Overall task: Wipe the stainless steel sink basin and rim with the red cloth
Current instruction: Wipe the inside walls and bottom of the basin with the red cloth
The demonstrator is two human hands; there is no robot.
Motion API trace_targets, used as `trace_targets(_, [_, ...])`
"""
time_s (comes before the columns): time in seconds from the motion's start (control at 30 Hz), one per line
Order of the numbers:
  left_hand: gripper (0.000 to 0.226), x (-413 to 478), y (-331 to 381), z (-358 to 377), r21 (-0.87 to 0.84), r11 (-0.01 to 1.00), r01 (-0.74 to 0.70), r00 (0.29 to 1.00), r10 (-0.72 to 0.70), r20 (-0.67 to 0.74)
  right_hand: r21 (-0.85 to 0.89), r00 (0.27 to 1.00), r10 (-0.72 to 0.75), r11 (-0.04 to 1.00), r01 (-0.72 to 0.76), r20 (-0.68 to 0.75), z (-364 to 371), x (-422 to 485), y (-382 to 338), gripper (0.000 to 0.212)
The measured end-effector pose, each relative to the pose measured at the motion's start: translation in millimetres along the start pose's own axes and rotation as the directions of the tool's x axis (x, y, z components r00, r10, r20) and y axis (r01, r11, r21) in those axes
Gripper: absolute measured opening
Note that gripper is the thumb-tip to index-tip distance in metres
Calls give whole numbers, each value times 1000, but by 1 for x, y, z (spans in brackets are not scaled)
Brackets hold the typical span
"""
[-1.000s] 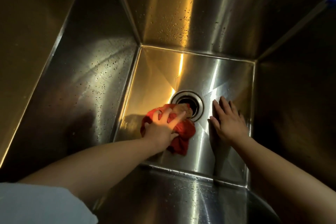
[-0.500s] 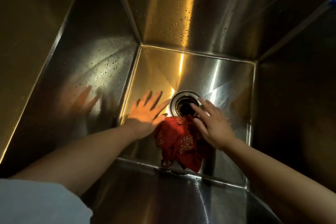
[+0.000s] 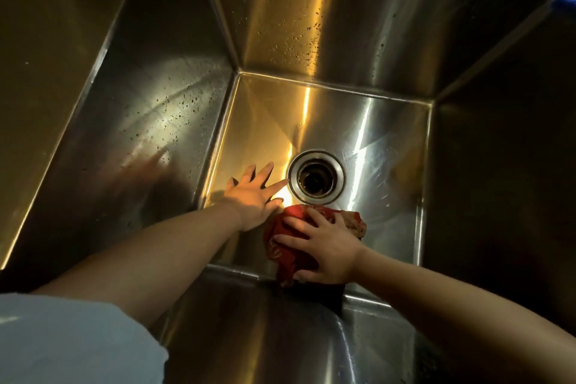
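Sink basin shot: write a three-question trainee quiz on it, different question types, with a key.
1. True or false: the left hand is pressing the red cloth.
2. Multiple choice: where is the cloth relative to the drain? A) covering it, B) on the basin floor on the camera's side of it, C) on the far wall.
3. Fill in: the right hand lies on the ____.

Key
1. False; the left hand lies open on the floor beside the cloth.
2. B
3. Red cloth
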State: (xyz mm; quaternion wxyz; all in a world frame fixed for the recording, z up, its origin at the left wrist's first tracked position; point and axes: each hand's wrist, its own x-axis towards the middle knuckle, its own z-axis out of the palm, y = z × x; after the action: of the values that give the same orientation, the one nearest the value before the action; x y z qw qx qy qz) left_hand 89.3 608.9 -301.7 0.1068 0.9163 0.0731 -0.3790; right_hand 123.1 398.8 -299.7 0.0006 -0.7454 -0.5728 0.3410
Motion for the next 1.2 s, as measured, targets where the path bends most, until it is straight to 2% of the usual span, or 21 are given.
trace_targets(0.2, [52,-3,-2,-2,-7,1000,9,1000,-9,27,28,999,31,999,-31,9,16,-19,-5,68])
trace_targets(0.67, [56,-7,8,-7,56,998,36,997,-40,60,57,982,182,981,-185,58,18,-46,-1,72])
trace_targets(0.77, [57,-9,10,-7,67,997,35,997,-39,65,34,983,180,983,-180,26,14,-52,5,71])
trace_targets(1.0, [58,-9,11,-7,56,998,35,996,-40,76,-47,992,82,996,-78,96,3,-61,37,69])
trace_targets(1.1, [59,-8,11,-6,56,998,32,997,-36,74,0,972,236,972,-236,17,-6,-64,57,66])
trace_targets(1.2, [60,-9,11,-5,63,997,36,997,-40,69,114,885,463,883,-454,-58,-10,-67,70,68])
